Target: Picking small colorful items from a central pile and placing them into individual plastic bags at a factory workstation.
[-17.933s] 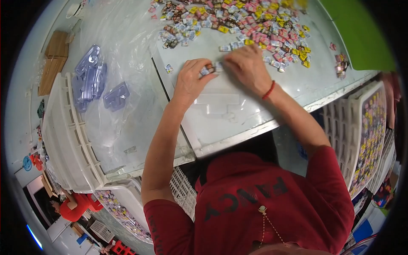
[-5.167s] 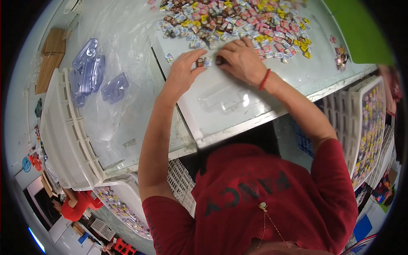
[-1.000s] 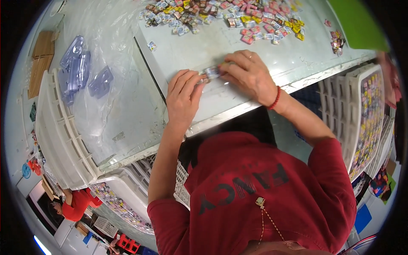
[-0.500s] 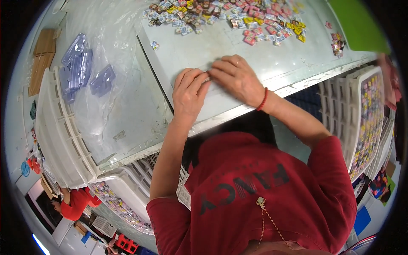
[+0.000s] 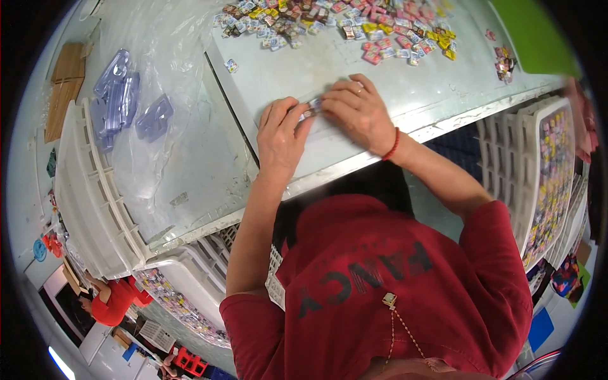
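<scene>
A short row of small printed pieces [image 5: 310,109], dark and whitish, lies between my hands near the table's front edge. My left hand [image 5: 278,136] is closed, thumb and fingers pinching the left end of this row. Its right end is under the bent, slightly blurred fingers of my right hand [image 5: 362,119], which wears a ring and a red bracelet. Farther back spreads a loose heap of small colourful pieces [image 5: 380,44] in pink, yellow, white and brown. One single piece [image 5: 231,66] lies apart, left of the heap.
Clear plastic trays [image 5: 120,104] and a plastic sheet [image 5: 164,69] cover the table's left part. A green panel [image 5: 538,38] is at the far right. White crates [image 5: 535,177] filled with colourful pieces stand at the right. Another person in red [image 5: 117,301] is at the lower left.
My right hand has shifted slightly right, away from my left hand. More of the row of pieces now shows between them. The left hand has hardly moved.
</scene>
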`<state>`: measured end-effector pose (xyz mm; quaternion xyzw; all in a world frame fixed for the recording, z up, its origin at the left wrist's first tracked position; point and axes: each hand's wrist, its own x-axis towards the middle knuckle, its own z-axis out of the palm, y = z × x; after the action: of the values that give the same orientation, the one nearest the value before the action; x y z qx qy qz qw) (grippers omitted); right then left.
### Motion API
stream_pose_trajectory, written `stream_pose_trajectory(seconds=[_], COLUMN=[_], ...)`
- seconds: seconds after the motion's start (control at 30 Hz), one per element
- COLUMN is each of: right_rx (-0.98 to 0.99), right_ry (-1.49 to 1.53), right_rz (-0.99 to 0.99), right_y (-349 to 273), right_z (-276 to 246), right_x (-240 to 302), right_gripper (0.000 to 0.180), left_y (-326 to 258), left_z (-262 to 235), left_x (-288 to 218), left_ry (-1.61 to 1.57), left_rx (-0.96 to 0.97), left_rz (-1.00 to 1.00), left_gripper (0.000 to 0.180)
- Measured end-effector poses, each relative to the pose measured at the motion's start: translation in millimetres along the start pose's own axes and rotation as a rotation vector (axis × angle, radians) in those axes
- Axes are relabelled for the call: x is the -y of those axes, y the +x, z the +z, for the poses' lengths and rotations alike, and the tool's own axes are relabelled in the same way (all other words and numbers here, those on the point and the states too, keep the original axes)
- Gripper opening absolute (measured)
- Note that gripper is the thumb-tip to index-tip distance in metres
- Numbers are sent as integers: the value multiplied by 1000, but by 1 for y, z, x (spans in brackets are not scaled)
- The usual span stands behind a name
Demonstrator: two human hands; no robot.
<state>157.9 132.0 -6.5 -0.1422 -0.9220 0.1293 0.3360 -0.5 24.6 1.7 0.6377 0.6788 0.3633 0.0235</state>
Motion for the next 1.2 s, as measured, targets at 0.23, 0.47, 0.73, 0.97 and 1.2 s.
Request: stream_pose_trajectory(seconds=[0.23,0.47,0.73,0.97,1.2], right_rx=[32,-26,346,340,331], right_ry=[-139,36,-76,-95,-60], right_rz=[-29,103,159,129,213], right_y=[-2,-5,-24,-23,-26], right_z=[-4,-21,-33,-22,-31], right_x=[7,5,15,15,4], right_gripper=[22,33,70,73,67], left_y=[-5,-6,-5,-7,-1], left_z=[-1,-5,-8,-3,-6], left_x=[2,1,-7,-6,-14], left_ry=[-17,21,181,201,186], left_rx=[-32,55,409,355,352], left_rz=[28,71,202,177,174], left_gripper=[29,43,74,81,83])
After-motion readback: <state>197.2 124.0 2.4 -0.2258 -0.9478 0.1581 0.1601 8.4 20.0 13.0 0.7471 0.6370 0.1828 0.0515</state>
